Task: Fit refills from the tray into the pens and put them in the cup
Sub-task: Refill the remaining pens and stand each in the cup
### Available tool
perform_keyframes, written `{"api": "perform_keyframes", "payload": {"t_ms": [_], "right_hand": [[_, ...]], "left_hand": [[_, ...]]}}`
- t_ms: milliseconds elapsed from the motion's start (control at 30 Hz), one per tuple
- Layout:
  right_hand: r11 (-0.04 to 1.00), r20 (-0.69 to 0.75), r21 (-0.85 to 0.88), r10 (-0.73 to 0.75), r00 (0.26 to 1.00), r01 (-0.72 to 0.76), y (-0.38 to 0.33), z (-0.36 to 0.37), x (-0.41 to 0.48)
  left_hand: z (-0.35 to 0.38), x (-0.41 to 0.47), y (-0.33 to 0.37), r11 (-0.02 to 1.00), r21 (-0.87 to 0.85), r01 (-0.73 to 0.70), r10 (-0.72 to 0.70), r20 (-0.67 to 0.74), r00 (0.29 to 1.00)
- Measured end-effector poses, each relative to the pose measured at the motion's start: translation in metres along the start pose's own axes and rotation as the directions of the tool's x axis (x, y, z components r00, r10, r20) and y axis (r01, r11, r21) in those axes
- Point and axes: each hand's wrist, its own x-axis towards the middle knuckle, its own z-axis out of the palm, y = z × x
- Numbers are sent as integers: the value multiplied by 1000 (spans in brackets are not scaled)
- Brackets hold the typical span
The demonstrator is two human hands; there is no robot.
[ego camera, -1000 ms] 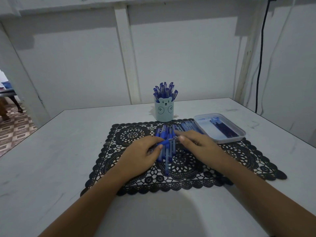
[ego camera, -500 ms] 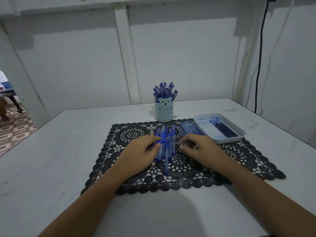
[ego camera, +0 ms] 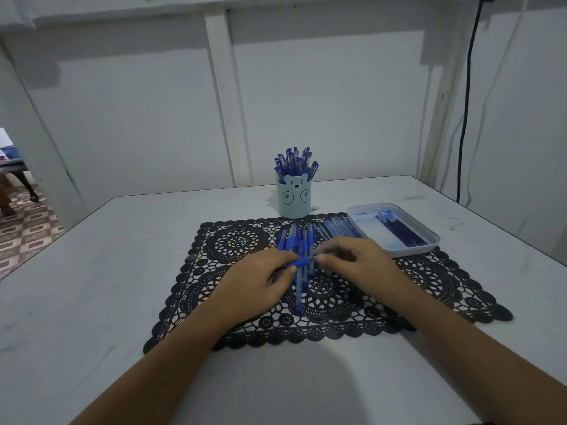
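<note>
My left hand (ego camera: 259, 282) grips a blue pen (ego camera: 297, 262) that points right, over the black lace mat (ego camera: 429, 286). My right hand (ego camera: 357, 263) pinches something small at the pen's tip; what it is I cannot make out. Under both hands lies a pile of blue pens (ego camera: 296, 240). Further right on the mat are several clear barrels (ego camera: 339, 227). The pale tray (ego camera: 431, 246) at the right holds dark blue refills (ego camera: 399, 230). Behind the mat stands a light blue bear cup (ego camera: 293, 199) full of blue pens (ego camera: 296, 164).
The white table (ego camera: 92, 271) ends at a wall behind the cup. A black cable (ego camera: 466, 102) hangs down the wall at the right. The table's left edge drops to a tiled floor (ego camera: 24, 228).
My right hand drew a little away from the pen, then came back to its tip. My left hand kept holding the pen in about the same place.
</note>
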Motion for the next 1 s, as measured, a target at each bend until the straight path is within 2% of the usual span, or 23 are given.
{"api": "perform_keyframes", "payload": {"t_ms": [167,300,367,533,700,1000], "right_hand": [[990,-14,-140,12,1000,-14,2,5,-3],[976,55,-205,-58,997,69,2,3,-2],[964,45,-250,-85,995,93,3,4,-3],[962,120,-255,-71,990,100,4,4,-3],[971,106,-219,-72,992,94,3,3,-4],[950,128,-283,-97,987,130,7,3,-2]], "left_hand": [[2,1,2,999,12,-30,30,27,999],[0,0,2,1000,17,-21,21,11,1000],[0,0,2,1000,13,-24,24,28,999],[0,1,1,1000,17,-21,20,24,1000],[0,0,2,1000,12,-15,15,51,999],[0,0,2,1000,21,-12,10,59,998]]}}
